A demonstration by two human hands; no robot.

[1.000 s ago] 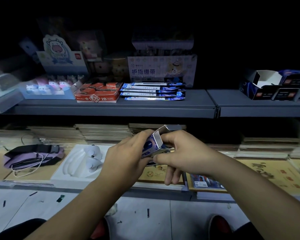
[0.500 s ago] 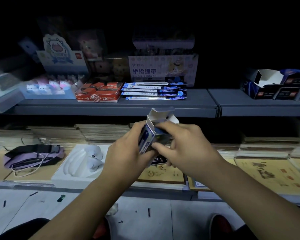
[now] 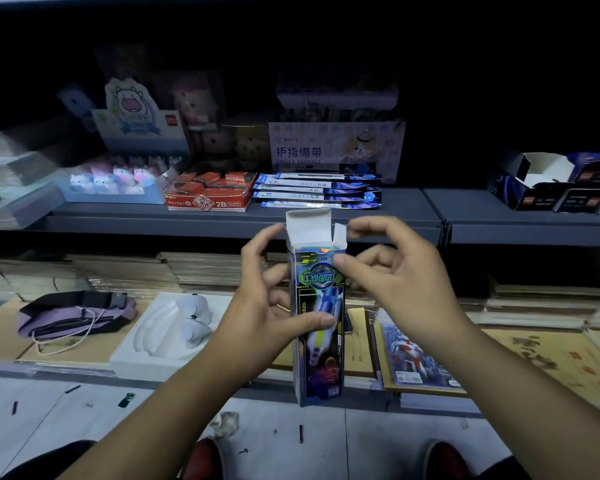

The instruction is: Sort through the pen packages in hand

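A tall narrow printed carton [image 3: 321,341] stands upright in front of me, its white top flaps open. My left hand [image 3: 267,306] grips the carton's middle, thumb across the front face and fingers behind. My right hand [image 3: 392,275] is at the carton's top right, thumb on the upper front face, curled forefinger just beside the small side flap. The carton's inside is hidden.
A grey shelf [image 3: 326,223] behind holds a red 2B box [image 3: 208,194], blue flat packs [image 3: 317,194], a toy tray [image 3: 111,181] and open dark boxes [image 3: 551,185]. Below lie a purple pouch [image 3: 73,315], a white moulded tray [image 3: 174,327] and flat books [image 3: 416,358].
The carton has turned from tilted between both hands to fully upright with its printed front toward me. My right hand moved up to the top flaps; the left slid to mid-carton.
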